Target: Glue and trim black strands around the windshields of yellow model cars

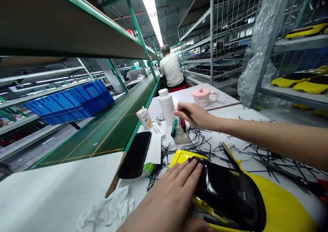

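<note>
A yellow toy car body (pixel 279 208) with a glossy black windshield and roof piece (pixel 230 191) lies on the white table in front of me. My left hand (pixel 169 198) rests flat on it, fingers stretched out against the black part. My right hand (pixel 196 114) reaches toward the back of the table and pinches a thin black stick above a small holder (pixel 179 133) with red and green tools. Many thin black sticks (pixel 205 140) are scattered over the table.
A white bottle (pixel 166 105), a small drink carton (pixel 145 117), a pink mug (pixel 203 97) and a black phone (pixel 135 153) stand nearby. Crumpled tissue (pixel 107 211) lies at front left. A green conveyor (pixel 112 129) runs left; a person in white (pixel 171 70) stands beyond. Shelves with yellow cars (pixel 302 80) are right.
</note>
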### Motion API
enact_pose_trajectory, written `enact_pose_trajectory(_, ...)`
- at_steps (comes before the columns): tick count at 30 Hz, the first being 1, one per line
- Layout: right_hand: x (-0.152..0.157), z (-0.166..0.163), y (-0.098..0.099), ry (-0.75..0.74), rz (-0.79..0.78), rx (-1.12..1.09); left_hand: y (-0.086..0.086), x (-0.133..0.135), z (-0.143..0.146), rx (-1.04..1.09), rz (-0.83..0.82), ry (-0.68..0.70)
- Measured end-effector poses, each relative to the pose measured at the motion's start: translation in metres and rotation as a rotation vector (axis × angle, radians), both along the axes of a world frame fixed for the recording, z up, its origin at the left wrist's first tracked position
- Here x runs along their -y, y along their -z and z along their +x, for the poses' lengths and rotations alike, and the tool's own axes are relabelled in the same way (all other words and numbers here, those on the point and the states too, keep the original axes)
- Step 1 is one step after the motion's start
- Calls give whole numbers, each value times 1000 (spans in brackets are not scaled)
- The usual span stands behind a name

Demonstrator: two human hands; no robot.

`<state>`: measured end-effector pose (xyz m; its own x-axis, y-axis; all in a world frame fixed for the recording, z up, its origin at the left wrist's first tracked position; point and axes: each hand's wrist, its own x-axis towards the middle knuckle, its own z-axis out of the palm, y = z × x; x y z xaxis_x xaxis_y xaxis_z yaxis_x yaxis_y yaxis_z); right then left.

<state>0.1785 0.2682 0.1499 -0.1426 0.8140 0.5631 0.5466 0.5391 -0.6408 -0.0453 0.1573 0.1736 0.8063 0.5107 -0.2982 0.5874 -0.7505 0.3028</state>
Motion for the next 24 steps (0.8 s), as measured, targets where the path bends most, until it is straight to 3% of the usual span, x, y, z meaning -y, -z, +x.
enact_pose_trajectory(3, 2, 2, 7, 25, -82, 57, 2, 1, 3, 25, 151, 2)
enact_pose_trajectory(6, 31, 20, 14, 80, -133, 78, -2, 3, 1, 103, 227, -102)
enact_pose_trajectory(8, 67, 39, 21, 114, -177, 99, -6, 5, -3, 110, 104, -111)
enact_pose_trajectory(12, 157, 72, 37, 196, -273, 80, -9, 8, -5, -114, -253, 179)
enact_pose_trajectory(15, 207, 76, 42, 330, -190, 45, -8, 9, 1, -196, -235, 158)
enact_pose_trajectory(20, 232, 58, 53, 226, -516, 24, -8, 13, 6, -134, -280, 65)
enact_pose_trajectory(24, 246, 52, 58, 281, -503, -7, -6, 17, -2, -119, -315, -52)
